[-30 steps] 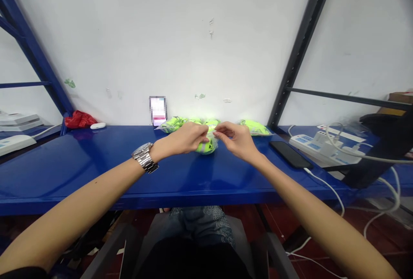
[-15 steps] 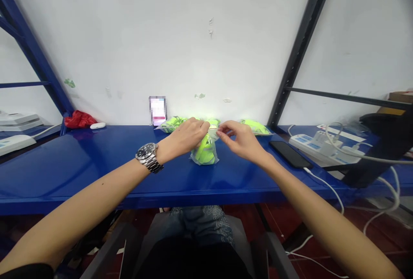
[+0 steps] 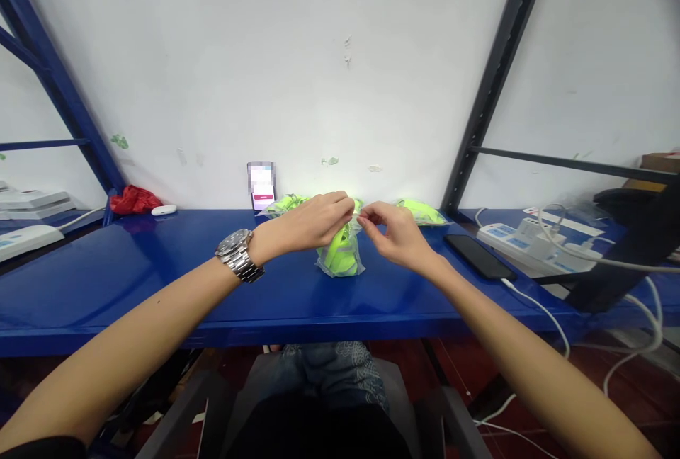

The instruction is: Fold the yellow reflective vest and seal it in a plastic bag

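Between my hands, a clear plastic bag (image 3: 341, 255) with bright yellow-green reflective material inside rests upright on the blue table (image 3: 175, 268). My left hand (image 3: 326, 219), with a metal watch (image 3: 239, 253) on its wrist, is closed at the bag's top edge. The fingers of my right hand (image 3: 390, 229) are pinched on the right end of the same edge. Behind my left hand lies a similar yellow-green bag (image 3: 284, 204), partly hidden. Another such bag (image 3: 421, 211) lies behind my right hand.
A lit phone (image 3: 262, 186) leans on the wall. A black phone (image 3: 478, 256) with a white cable lies at the right, near white power strips (image 3: 523, 236). A red cloth (image 3: 134, 200) and a small white case (image 3: 164, 210) sit at the back left.
My left hand has shifted slightly right along the bag's top, closer to my right hand. My right hand stays at nearly the same place.
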`<state>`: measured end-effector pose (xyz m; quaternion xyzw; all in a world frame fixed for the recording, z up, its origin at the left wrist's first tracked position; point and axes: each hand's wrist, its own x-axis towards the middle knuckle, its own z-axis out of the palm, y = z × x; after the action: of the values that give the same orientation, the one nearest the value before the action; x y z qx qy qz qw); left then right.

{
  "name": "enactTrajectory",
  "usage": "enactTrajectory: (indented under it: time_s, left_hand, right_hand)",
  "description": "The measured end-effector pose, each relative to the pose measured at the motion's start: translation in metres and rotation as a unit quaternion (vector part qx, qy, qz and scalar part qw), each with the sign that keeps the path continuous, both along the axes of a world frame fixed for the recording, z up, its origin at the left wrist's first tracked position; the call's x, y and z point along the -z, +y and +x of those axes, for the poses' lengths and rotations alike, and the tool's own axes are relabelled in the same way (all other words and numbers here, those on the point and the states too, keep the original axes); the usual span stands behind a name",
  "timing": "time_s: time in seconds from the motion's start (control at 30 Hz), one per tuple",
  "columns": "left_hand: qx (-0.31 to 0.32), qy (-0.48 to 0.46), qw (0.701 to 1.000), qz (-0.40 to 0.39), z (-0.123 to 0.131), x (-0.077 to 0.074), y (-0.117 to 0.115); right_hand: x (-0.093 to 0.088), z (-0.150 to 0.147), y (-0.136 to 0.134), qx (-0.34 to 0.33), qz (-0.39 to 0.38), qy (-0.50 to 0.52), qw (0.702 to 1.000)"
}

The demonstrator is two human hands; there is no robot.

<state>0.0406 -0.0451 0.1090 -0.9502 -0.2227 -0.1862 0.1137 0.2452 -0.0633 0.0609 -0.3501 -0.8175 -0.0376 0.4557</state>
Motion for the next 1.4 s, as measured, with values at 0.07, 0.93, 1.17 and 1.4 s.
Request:
enactTrajectory:
  time_s: [0.07, 0.93, 1.17, 1.4]
  left_hand:
    - [0.004, 0.003, 1.000, -0.013, -0.001, -0.001, 0.002]
    - [0.010, 0.023, 1.000, -0.011, -0.008, -0.006, 0.004]
    - [0.018, 0.039, 0.999, 0.002, -0.008, -0.002, 0.004]
    - [0.028, 0.054, 0.998, 0.025, -0.006, 0.000, 0.003]
  right_hand:
    - [0.001, 0.000, 0.000, 0.000, 0.003, -0.001, 1.000]
    - [-0.002, -0.002, 0.001, -0.019, 0.000, 0.007, 1.000]
    - [-0.003, -0.003, -0.001, -0.031, -0.014, 0.012, 0.999]
    - [-0.003, -0.005, -0.002, -0.022, -0.004, -0.001, 1.000]
